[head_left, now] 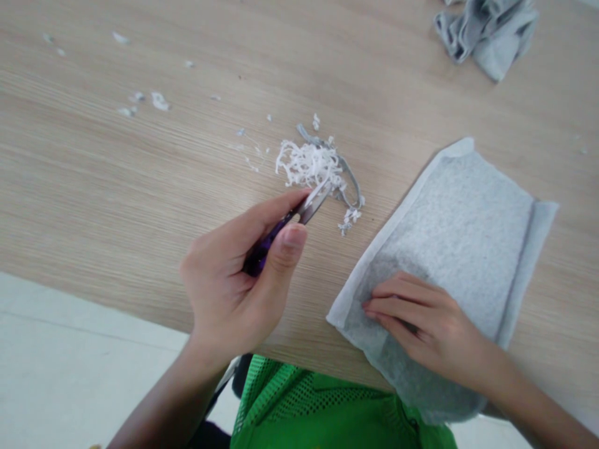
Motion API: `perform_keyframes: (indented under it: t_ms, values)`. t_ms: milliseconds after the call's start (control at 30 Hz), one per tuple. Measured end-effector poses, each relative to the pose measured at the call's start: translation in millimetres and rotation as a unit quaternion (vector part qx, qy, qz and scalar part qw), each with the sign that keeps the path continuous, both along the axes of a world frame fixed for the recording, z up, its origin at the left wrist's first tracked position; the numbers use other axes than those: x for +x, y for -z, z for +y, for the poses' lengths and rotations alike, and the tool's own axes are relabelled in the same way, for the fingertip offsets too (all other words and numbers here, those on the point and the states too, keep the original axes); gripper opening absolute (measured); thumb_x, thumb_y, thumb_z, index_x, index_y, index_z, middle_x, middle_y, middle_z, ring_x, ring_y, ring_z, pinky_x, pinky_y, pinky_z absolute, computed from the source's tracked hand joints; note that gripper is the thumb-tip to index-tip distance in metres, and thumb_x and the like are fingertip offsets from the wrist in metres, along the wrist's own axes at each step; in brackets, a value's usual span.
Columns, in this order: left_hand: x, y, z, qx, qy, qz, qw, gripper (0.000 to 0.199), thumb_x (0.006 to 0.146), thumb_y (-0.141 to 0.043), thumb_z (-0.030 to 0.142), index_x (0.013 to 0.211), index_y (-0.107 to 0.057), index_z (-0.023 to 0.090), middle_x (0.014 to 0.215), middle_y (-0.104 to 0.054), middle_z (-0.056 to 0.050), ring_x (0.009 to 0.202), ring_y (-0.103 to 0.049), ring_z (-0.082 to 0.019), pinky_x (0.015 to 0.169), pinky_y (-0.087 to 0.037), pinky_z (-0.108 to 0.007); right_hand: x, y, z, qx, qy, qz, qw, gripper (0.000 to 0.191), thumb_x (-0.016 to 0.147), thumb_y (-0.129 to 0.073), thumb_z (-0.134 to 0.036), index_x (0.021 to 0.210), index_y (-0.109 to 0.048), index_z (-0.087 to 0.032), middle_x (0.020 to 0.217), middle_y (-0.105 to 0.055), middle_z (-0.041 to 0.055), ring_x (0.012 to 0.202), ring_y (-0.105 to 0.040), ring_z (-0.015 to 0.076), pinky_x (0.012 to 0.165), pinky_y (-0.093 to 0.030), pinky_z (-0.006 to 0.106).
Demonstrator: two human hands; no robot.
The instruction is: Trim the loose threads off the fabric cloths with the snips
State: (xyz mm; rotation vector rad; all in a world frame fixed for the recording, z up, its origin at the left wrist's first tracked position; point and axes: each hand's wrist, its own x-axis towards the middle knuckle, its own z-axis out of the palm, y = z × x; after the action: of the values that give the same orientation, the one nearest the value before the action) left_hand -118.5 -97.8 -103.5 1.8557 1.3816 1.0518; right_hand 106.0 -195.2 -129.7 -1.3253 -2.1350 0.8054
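My left hand (238,274) is wrapped around a pair of small purple-handled scissors (311,204). The blades point away from me and their tips touch a heap of white thread scraps (309,163). A thin grey fabric strip (349,171) curves along the right side of that heap. To the right lies a light grey fabric piece (468,231) with folded, hemmed sides; its near end hangs past the table edge. My right hand (421,321) rests on it by the left hem, fingertips pressed together on the cloth. Whether they pinch a fold is partly hidden.
A crumpled grey cloth (496,37) lies at the far right of the wooden table (140,206). Small white lint bits (160,101) are scattered at the far left. The table's front edge runs close to me, above a green garment (318,405) and pale floor.
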Motion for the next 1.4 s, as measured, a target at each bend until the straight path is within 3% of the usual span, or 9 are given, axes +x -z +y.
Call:
perform_keyframes:
  t_ms: [167, 300, 367, 533, 833, 933, 1000, 1167, 1400]
  values:
    - [-1.0, -0.5, 0.4, -0.001, 0.000, 0.019, 1.000, 0.029, 0.097, -0.054, 0.047, 0.115, -0.071, 0.032, 0.081, -0.073, 0.004, 0.064, -0.065, -0.015, 0.058, -0.049, -0.031, 3.8, -6.7, 0.6, 0.009, 0.038, 0.018, 0.999, 0.021, 0.092, -0.058, -0.008, 0.103, -0.069, -0.022, 0.099, -0.074, 0.0048, 0.090, -0.069, 0.0190, 0.078, -0.059, 0.034]
    - [1.1, 0.9, -1.0, 0.008, -0.023, -0.004, 1.000, 0.027, 0.097, -0.054, 0.044, 0.114, -0.072, 0.031, 0.081, -0.072, 0.005, 0.065, -0.064, -0.014, 0.058, -0.047, -0.030, 7.3, -22.4, 10.2, 0.007, 0.099, 0.018, 0.995, 0.019, 0.091, -0.059, -0.008, 0.097, -0.070, -0.023, 0.094, -0.073, 0.0042, 0.085, -0.069, 0.0170, 0.071, -0.057, 0.029]
    - [0.7, 1.6, -0.8, 0.013, -0.016, -0.007, 1.000, 0.027, 0.097, -0.055, 0.043, 0.115, -0.071, 0.030, 0.080, -0.071, 0.006, 0.065, -0.063, -0.013, 0.058, -0.046, -0.030, 7.9, -26.1, 13.4, 0.004, 0.083, 0.013, 0.996, 0.017, 0.091, -0.060, -0.009, 0.096, -0.070, -0.022, 0.092, -0.073, 0.0039, 0.084, -0.069, 0.0170, 0.070, -0.057, 0.029]
    - [-1.2, 1.0, 0.0, 0.026, -0.001, -0.003, 1.000, 0.025, 0.098, -0.055, 0.037, 0.116, -0.071, 0.030, 0.075, -0.068, 0.006, 0.060, -0.060, -0.011, 0.055, -0.044, -0.028, 2.9, -12.9, 5.1, -0.006, -0.004, -0.014, 1.000, 0.011, 0.092, -0.064, -0.017, 0.100, -0.071, -0.019, 0.096, -0.074, 0.0064, 0.089, -0.068, 0.0201, 0.077, -0.059, 0.035]
    - [-2.0, 0.1, 1.2, 0.027, 0.012, 0.001, 1.000, 0.024, 0.099, -0.054, 0.036, 0.116, -0.069, 0.029, 0.078, -0.068, 0.007, 0.062, -0.060, -0.010, 0.056, -0.046, -0.029, -0.7, 3.0, -7.0, 0.056, -0.031, -0.064, 0.996, 0.019, 0.092, -0.058, -0.009, 0.104, -0.070, -0.018, 0.101, -0.073, 0.0097, 0.092, -0.068, 0.0227, 0.077, -0.061, 0.038]
    - [-3.6, 1.2, 1.6, 0.024, 0.012, 0.006, 1.000, 0.026, 0.099, -0.053, 0.040, 0.116, -0.069, 0.030, 0.076, -0.068, 0.006, 0.060, -0.059, -0.010, 0.055, -0.045, -0.028, -1.4, 6.7, -10.2, 0.078, -0.013, -0.059, 0.995, 0.021, 0.090, -0.057, -0.005, 0.105, -0.068, -0.016, 0.101, -0.073, 0.0107, 0.093, -0.068, 0.0228, 0.079, -0.060, 0.038]
    - [-5.2, 2.5, 1.8, 0.024, 0.017, 0.007, 1.000, 0.028, 0.100, -0.051, 0.042, 0.118, -0.069, 0.031, 0.076, -0.068, 0.005, 0.061, -0.059, -0.009, 0.057, -0.046, -0.026, -1.8, 6.2, -11.2, 0.052, 0.016, -0.033, 0.998, 0.018, 0.091, -0.057, -0.007, 0.104, -0.066, -0.017, 0.101, -0.072, 0.0095, 0.093, -0.068, 0.0205, 0.080, -0.059, 0.035]
    - [-7.8, 6.0, 1.2, 0.026, 0.029, 0.008, 0.999, 0.029, 0.101, -0.051, 0.042, 0.123, -0.067, 0.033, 0.082, -0.068, 0.006, 0.064, -0.059, -0.008, 0.059, -0.045, -0.022, 0.8, -16.5, -0.8, 0.002, 0.105, 0.017, 0.994, 0.012, 0.093, -0.058, -0.009, 0.095, -0.065, -0.019, 0.094, -0.070, 0.0033, 0.084, -0.068, 0.0132, 0.072, -0.055, 0.024]
    - [-7.7, 8.6, 1.1, 0.022, 0.017, -0.051, 0.998, 0.027, 0.099, -0.057, 0.040, 0.121, -0.069, 0.031, 0.078, -0.067, 0.005, 0.062, -0.058, -0.009, 0.056, -0.042, -0.024, 9.4, -63.2, 66.1, 0.146, 0.227, -0.032, 0.962, 0.009, 0.091, -0.066, -0.024, 0.084, -0.070, -0.020, 0.084, -0.071, -0.0005, 0.074, -0.064, 0.0108, 0.064, -0.048, 0.023]
